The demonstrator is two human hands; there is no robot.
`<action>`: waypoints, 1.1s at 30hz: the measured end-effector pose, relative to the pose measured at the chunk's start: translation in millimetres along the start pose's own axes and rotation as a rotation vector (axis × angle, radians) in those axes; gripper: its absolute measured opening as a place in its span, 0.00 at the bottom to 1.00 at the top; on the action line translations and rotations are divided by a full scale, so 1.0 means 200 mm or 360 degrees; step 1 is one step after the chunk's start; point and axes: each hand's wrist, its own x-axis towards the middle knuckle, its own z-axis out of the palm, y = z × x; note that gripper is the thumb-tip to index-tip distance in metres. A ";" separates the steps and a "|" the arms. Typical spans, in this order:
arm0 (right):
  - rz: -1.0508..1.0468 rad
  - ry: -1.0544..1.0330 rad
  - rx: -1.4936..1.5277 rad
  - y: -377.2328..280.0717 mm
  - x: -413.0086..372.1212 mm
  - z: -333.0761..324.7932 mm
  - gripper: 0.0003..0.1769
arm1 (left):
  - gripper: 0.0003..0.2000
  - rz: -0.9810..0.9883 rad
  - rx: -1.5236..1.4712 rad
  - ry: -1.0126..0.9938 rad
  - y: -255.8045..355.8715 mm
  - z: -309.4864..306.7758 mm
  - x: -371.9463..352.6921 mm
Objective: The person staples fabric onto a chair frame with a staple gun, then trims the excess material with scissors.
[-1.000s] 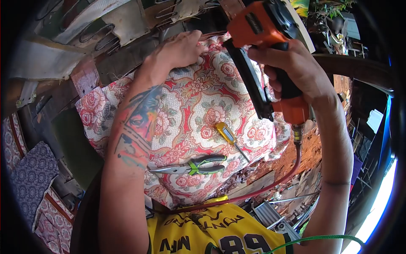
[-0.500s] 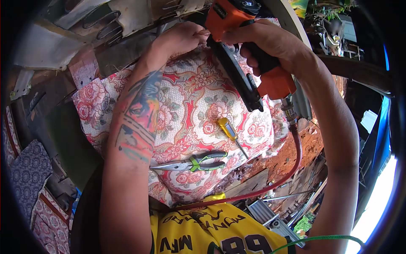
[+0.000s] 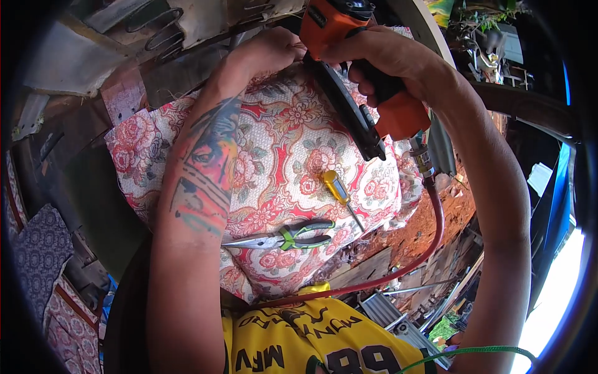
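My right hand [image 3: 389, 59] is wrapped round the black handle of an orange and black pneumatic stapler [image 3: 336, 28], near the top. A red hose [image 3: 438, 218] runs from its metal fitting. My left hand [image 3: 274, 51] is closed at the upper edge of the floral fabric [image 3: 299, 143], beside the tool's head; what its fingers pinch is too small to name. On the padded fabric lie a yellow-handled screwdriver [image 3: 336, 187] and green and black long-nose pliers [image 3: 305, 235].
Metal springs [image 3: 152, 28] and pale sheet material [image 3: 68, 59] sit at the upper left. Patterned cloth pieces [image 3: 43, 262] lie at the left. Reddish soil [image 3: 458, 206] and wood scraps show below right. A green cord [image 3: 492, 350] crosses the lower right.
The stapler and my right hand have shifted slightly left and up. My left hand has barely moved; the screwdriver and pliers remain on the fabric.
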 end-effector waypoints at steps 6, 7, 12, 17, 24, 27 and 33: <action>-0.0017 0.0055 0.0004 0.03 0.01 0.04 0.20 | 0.13 0.0022 0.0143 -0.0025 0.05 -0.04 0.00; -0.0026 0.0064 0.0025 0.04 0.01 0.04 0.20 | 0.13 -0.0028 0.0202 -0.0062 0.07 -0.05 0.00; -0.0018 0.0098 -0.0002 -0.02 -0.04 0.12 0.18 | 0.13 0.0108 0.0113 -0.0067 -0.04 0.01 0.04; 0.0041 0.0135 0.0007 -0.02 -0.05 0.17 0.16 | 0.16 0.0079 -0.0191 -0.0046 -0.06 0.02 0.04; -0.0047 0.0165 -0.0179 -0.02 -0.04 0.22 0.17 | 0.17 0.0201 -0.0479 0.0048 -0.08 0.06 0.07; -0.0011 0.0165 -0.0102 0.01 -0.04 0.21 0.17 | 0.16 -0.0120 -0.0386 0.0042 -0.04 0.03 0.08; -0.0081 0.0249 0.0114 0.04 -0.12 0.01 0.20 | 0.17 -0.0091 -0.0090 -0.0172 -0.07 -0.01 0.01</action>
